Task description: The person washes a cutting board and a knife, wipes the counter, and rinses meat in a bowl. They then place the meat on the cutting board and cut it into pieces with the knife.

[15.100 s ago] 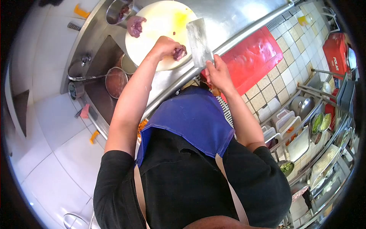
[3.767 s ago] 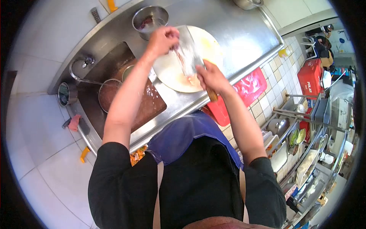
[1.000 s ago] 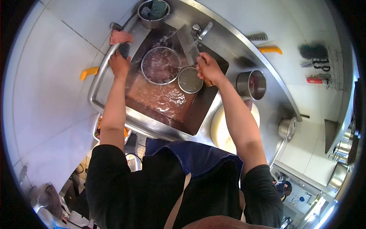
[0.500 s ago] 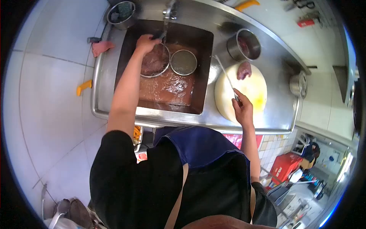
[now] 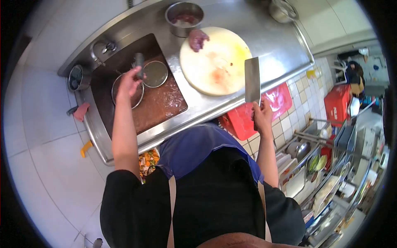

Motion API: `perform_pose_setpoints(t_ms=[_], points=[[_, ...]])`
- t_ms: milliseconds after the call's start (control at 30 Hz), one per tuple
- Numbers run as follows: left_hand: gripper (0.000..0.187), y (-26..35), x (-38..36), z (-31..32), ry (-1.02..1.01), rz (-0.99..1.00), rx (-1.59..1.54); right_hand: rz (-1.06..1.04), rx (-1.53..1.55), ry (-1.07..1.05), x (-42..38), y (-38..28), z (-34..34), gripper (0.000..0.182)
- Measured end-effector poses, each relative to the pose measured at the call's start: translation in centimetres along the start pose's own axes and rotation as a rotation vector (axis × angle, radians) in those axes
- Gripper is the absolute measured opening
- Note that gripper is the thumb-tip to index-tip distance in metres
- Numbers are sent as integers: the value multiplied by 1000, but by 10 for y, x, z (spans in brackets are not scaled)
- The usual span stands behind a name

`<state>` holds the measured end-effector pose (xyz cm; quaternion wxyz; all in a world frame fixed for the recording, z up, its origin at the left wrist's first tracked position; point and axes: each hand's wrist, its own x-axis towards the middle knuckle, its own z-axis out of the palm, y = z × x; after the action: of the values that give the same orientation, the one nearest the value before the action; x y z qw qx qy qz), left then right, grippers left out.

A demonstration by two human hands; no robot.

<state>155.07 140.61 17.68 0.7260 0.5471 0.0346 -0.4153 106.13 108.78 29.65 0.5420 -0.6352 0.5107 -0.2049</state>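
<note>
My right hand (image 5: pixel 262 115) is closed around the handle of a cleaver (image 5: pixel 252 80), its broad blade pointing away from me beside the board's right edge. Over the sink, my left hand (image 5: pixel 130 82) grips a dark, blurred object (image 5: pixel 139 65) that I cannot make out. Below that hand, a round metal bowl (image 5: pixel 137 98) stands in brownish water (image 5: pixel 161 108), next to a round strainer (image 5: pixel 155 74). A piece of dark red meat (image 5: pixel 198 40) lies at the upper left of the round white cutting board (image 5: pixel 215 62), which has reddish and yellow stains.
Behind the board stands a steel pot (image 5: pixel 184 18) with red meat inside. The faucet (image 5: pixel 103 48) is at the sink's back. Another pot (image 5: pixel 283 11) sits at the far right. Red containers (image 5: pixel 244 120) are below the counter edge, and racks (image 5: pixel 318 165) stand at right.
The view has turned rightward. The cleaver has moved off the board to its right side, its flat face now showing. My left hand has come away from the faucet's stream, which is no longer visible.
</note>
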Motion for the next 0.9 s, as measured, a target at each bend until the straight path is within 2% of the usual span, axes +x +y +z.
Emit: perform_pose_setpoints(t_ms=[67, 100, 133, 200, 267, 300, 367, 467, 500, 533, 600, 633, 667, 733, 767, 800, 867, 900], points=[[41, -4, -48, 124, 4, 103, 468, 4, -43, 8, 6, 10, -10, 26], [47, -21, -46, 160, -103, 205, 644, 16, -3, 12, 5, 9, -12, 24], [53, -37, -42, 191, -209, 311, 816, 16, 2, 21, 8, 14, -16, 24], [54, -67, -39, 256, -263, 506, 1177, -118, 103, -38, 14, 29, -22, 23], [56, -84, -50, 307, -253, 573, 1399, -161, 127, -37, 10, 23, -24, 20], [56, -95, -54, 324, -262, 575, 1405, -145, 94, -52, 11, 26, -24, 21], [60, -116, -65, 342, -76, 566, 1532, -124, 3, -89, 7, 27, -27, 20], [66, -125, -81, 332, -107, 502, 1408, -34, -6, -195, 9, 46, -29, 17], [62, -125, -83, 325, -79, 515, 1364, 51, -10, -218, 4, 33, -30, 15], [58, -132, -76, 312, -14, 521, 1348, 62, -7, -220, 5, 35, -29, 15], [56, -119, -78, 307, -17, 613, 1320, 77, -142, -353, 11, 36, -28, 20], [52, -118, -74, 307, -56, 771, 1320, 82, -143, -357, 12, 37, -26, 20], [52, -119, -75, 310, -55, 765, 1320, 85, -163, -403, 13, 38, -24, 23], [54, -123, -74, 320, -323, 929, 1452, 85, -207, -490, 17, 39, -22, 29], [58, -131, -81, 322, -374, 855, 1520, 183, -207, -553, 17, 33, -25, 32], [60, -129, -97, 330, -403, 762, 1627, 184, -211, -557, 17, 36, -26, 32], [63, -142, -110, 328, -357, 812, 1702, 105, -281, -604, 22, 48, -25, 35], [63, -140, -104, 331, -351, 809, 1704, -212, -312, -531, 29, 53, -19, 40]])
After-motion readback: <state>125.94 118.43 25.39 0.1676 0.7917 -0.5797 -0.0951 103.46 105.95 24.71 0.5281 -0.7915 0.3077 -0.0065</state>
